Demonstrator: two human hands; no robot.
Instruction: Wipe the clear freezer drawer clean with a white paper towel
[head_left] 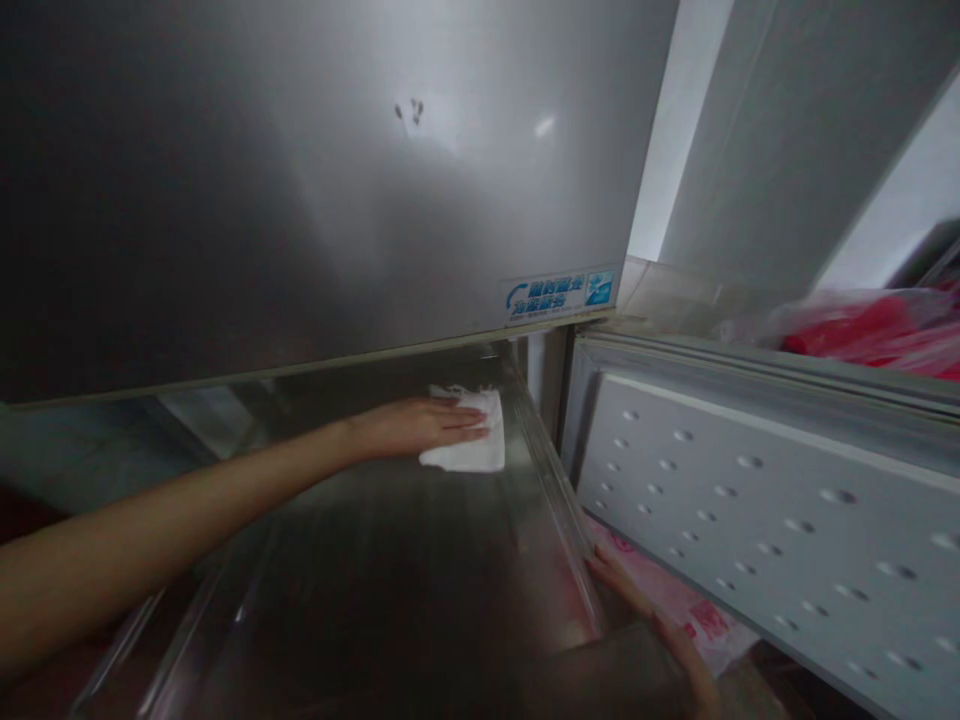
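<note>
My left hand [420, 427] reaches in from the left and holds a white cloth [480, 455] down on a smooth, shiny drawer or tray [420, 560]. Its fingers lie over the cloth, which sticks out around them. At the lower right, my right hand [637, 605] grips the raised side rim of that drawer. Part of the right hand is hidden behind the drawer's edge.
Above hangs a large metallic fridge door or panel [337, 200] with a blue-and-white sticker [559, 293]. An open dimpled inner door [750, 490] stands close on the right. Red plastic bags [877, 335] lie beyond it; a pink bag [675, 590] lies below.
</note>
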